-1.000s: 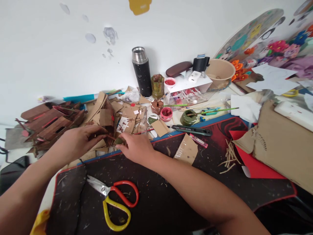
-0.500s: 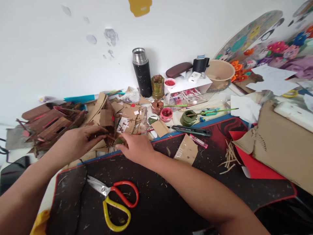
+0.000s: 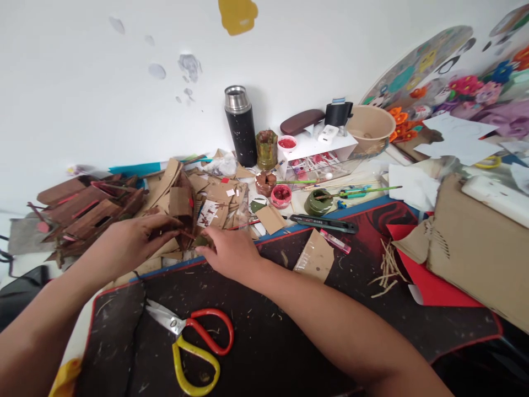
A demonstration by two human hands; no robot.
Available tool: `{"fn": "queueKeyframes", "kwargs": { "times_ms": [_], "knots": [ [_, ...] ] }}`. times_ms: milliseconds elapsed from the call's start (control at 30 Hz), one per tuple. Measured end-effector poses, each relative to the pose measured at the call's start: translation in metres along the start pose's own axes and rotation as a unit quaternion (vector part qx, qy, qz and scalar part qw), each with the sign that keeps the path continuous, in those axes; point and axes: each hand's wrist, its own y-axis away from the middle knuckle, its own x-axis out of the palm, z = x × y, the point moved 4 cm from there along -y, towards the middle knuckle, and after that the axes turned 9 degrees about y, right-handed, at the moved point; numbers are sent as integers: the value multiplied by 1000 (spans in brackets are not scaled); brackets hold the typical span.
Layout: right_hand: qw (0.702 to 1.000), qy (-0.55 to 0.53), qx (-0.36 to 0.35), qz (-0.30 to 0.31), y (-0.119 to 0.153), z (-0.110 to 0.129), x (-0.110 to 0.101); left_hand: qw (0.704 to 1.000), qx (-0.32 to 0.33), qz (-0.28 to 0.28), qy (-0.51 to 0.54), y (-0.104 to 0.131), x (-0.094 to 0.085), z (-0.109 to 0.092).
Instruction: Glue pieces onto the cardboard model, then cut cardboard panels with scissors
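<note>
My left hand (image 3: 142, 237) reaches over the scraps with its fingers bent together at the end of a thin brown stick (image 3: 187, 234). My right hand (image 3: 231, 251) faces it from the right, thumb and fingers closed on a small dark green piece (image 3: 201, 241). Stick and green piece meet between my hands; whether they are joined I cannot tell. Just behind the fingertips stands a brown-painted cardboard model (image 3: 182, 204), partly covered by my left hand. Scissors (image 3: 178, 326) with one red and one yellow handle lie on the dark mat (image 3: 264, 336) below my hands.
More brown cardboard models (image 3: 88, 207) crowd the left. Cardboard scraps (image 3: 221, 207) pile up behind my hands. Paint jars (image 3: 318, 203), a box cutter (image 3: 324, 223) and a black flask (image 3: 241, 129) stand or lie farther back. A large cardboard piece (image 3: 483, 242) is at right.
The view has tilted very slightly, so the scene sits a little lower at the back. My hands keep nearly the same position and grip.
</note>
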Motion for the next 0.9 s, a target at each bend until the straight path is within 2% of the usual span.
{"fn": "queueKeyframes", "kwargs": {
  "times_ms": [700,900],
  "knots": [
    [1000,11,5,13,-1,0,1,1000,10,-6,-8,3,0,2],
    [1000,17,7,15,0,0,0,1000,-17,4,-6,4,-3,2]
  ]
}}
